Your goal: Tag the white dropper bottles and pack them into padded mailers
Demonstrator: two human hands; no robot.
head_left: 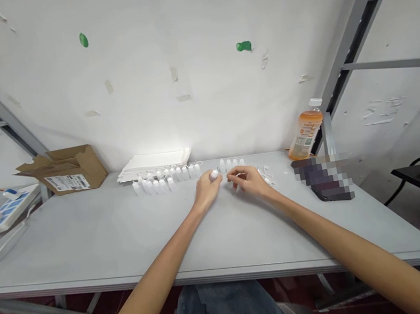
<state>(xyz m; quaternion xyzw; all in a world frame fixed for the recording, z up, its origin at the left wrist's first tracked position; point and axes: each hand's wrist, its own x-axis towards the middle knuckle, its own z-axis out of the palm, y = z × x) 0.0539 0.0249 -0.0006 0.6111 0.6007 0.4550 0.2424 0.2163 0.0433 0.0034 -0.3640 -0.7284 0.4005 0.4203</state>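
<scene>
My left hand (pixel 205 191) is closed around a small white bottle (pixel 214 174), whose upper part shows above the fingers. Just to its right, my right hand (pixel 250 180) has thumb and fingers drawn together in a pinch; whatever is between them is too small to make out. Several small white bottles (pixel 154 187) stand in rows to the left, some with thin tips. Behind my hands is another short row of white bottles (pixel 229 164). Small white pieces (pixel 267 175) lie beside my right hand, partly hidden by it.
A stack of white paper (pixel 154 161) lies by the wall, right of an open cardboard box (pixel 70 171). At the left sits a power strip (pixel 6 212) with cables. An orange drink bottle (pixel 306 132) and a dark, blurred-out object (pixel 323 180) are on the right.
</scene>
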